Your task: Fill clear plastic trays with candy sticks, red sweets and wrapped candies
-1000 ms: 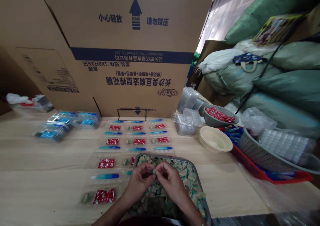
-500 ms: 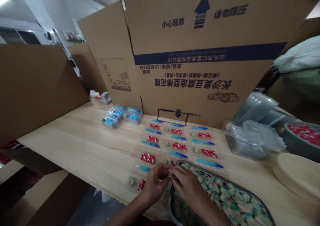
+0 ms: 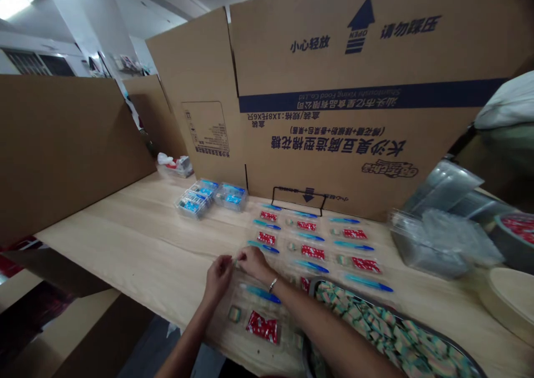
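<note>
Pale candy point(image 3: 237, 263): lay pinched between left hand point(image 3: 219, 280) and right hand point(image 3: 255, 262).
Fingers: narrow, both sets closed on it.
Metal tray point(image 3: 400, 317): held heaped striped candies point(image 3: 375, 328).
Plastic tray point(image 3: 244, 333): held a red packet point(image 3: 262, 327) and blue stick point(image 3: 261, 293).

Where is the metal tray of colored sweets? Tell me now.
In the head view, the metal tray sits at the lower right of the wooden table, under the person's right forearm, with a red sachet just to its left.
</note>
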`<state>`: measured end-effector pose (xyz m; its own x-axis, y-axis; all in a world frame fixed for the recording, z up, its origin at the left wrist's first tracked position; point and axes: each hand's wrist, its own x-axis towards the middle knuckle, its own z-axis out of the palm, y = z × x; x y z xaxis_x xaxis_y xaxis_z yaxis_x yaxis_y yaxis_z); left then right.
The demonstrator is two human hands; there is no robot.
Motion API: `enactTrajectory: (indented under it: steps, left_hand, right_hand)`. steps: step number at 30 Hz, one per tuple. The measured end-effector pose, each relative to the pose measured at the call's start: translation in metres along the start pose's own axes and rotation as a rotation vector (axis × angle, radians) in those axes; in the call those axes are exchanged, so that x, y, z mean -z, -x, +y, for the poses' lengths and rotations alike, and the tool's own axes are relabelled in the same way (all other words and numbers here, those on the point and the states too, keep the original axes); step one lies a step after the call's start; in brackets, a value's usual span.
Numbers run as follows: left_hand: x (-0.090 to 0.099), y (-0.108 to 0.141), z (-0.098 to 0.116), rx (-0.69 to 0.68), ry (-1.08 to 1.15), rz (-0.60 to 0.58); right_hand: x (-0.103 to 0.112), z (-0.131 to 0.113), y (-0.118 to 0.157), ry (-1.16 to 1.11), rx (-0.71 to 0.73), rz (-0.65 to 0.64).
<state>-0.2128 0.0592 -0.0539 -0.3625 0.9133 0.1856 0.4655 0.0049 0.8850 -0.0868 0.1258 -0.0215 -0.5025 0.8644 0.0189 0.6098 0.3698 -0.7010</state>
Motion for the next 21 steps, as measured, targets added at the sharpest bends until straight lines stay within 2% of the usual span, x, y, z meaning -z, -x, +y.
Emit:
enactTrajectory:
  steps: [5, 10, 14, 17, 19, 21]
  left_hand:
    - [-0.005, 0.001, -0.002, -0.028, -0.070, -0.013]
    - [-0.004, -0.004, 0.007, -0.063, -0.240, -0.034]
    - [0.001, -0.007, 0.020, -0.102, -0.447, -0.133]
    - [0.002, -0.014, 0.033, -0.075, -0.616, -0.239]
    - [0.001, -0.020, 0.043, -0.056, -0.723, -0.296]
    - [-0.002, -0.025, 0.053, -0.049, -0.810, -0.339]
  right_hand:
    - [-0.009, -0.001, 0.013, 0.119, 0.021, -0.011]
    - [-0.009, -0.009, 0.018, 0.210, -0.011, -0.022]
    - [0.001, -0.019, 0.016, 0.216, 0.000, -0.063]
    - [0.028, -0.016, 0.028, 0.187, 0.035, -0.098]
    - [0.059, -0.002, 0.050, 0.170, 0.042, -0.095]
    - [0.097, 0.021, 0.082, 0.184, -0.004, -0.050]
